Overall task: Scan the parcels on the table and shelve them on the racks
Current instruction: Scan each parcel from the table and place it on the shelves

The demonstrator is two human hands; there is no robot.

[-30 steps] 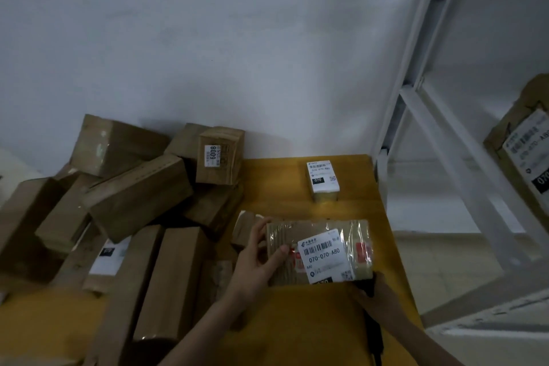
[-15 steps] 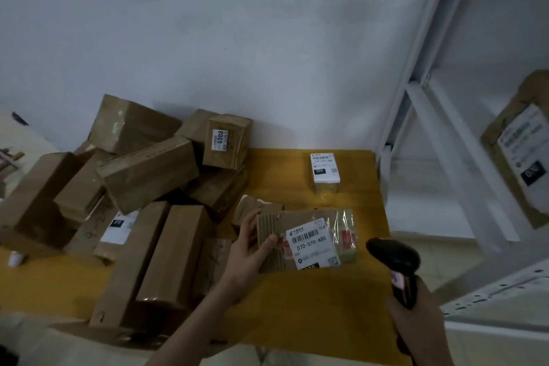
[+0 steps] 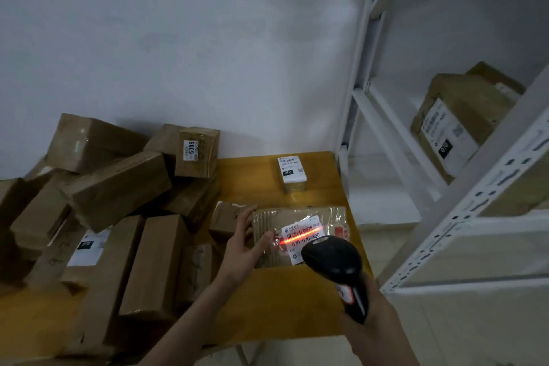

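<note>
A flat brown parcel [image 3: 329,217] wrapped in clear tape is held tilted over the yellow table [image 3: 297,300], and my left hand [image 3: 245,245] grips its left edge. Its white label reads 070-070-A80. A red scan line lies across the barcode. My right hand [image 3: 371,318] holds a black barcode scanner [image 3: 335,258] just in front of the label, hiding the label's lower right part. A small parcel with a white label [image 3: 291,172] sits at the table's far right.
A pile of several brown cardboard boxes [image 3: 118,187] covers the table's left half, one marked 6008 [image 3: 196,152]. A white metal rack [image 3: 463,217] stands at the right, with a labelled brown parcel [image 3: 463,116] on its shelf. A white wall is behind.
My right hand has raised the scanner up to the label, and the red scan line now shows on the barcode. My left hand keeps its hold on the parcel.
</note>
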